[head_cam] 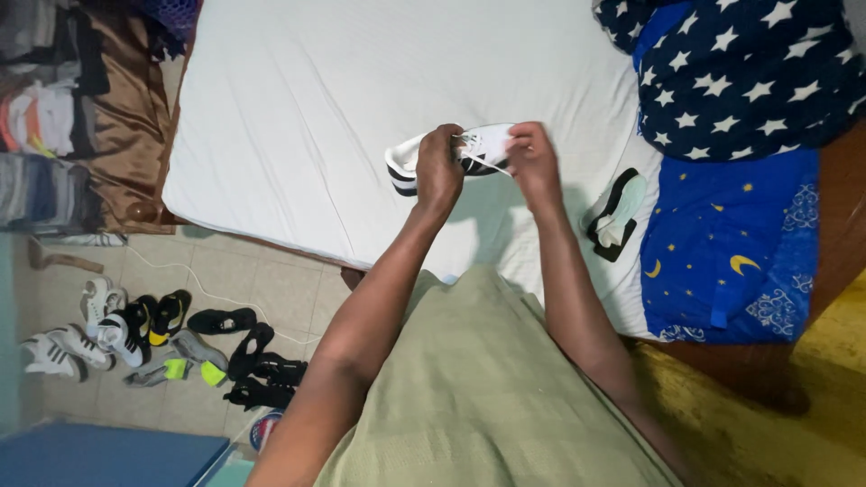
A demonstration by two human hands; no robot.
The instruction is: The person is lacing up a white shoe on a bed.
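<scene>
Two bare hands meet over the middle of the bed (298,108), both working on one white sneaker (492,144) with black stripes and a black-edged sole. The left hand (438,171) is closed around the shoe's middle, its grip wrapped over the upper so that the heel end sticks out to the left of the knuckles. The right hand (532,162) is pinched nearly shut at the toe side, fingertips holding a white lace (478,163) that runs in a thin line between the two hands. The sneaker is held up just above the white sheet, casting a soft shadow below it. One more shoe (615,213), pale mint with black trim, lies on the sheet near the right forearm, well apart from the held one. To its right lie two pieces of bedding: one dark blue cover with white stars (749,72) bunched at the top corner, and one brighter blue cloth with yellow moons (740,261) spread below it. On the tiled floor (271,289) at the left lies a loose scatter of footwear (162,347), roughly ten pieces in white, black and neon yellow, though overlaps make an exact count uncertain. One white cord (198,280) trails across the tiles beside them.
</scene>
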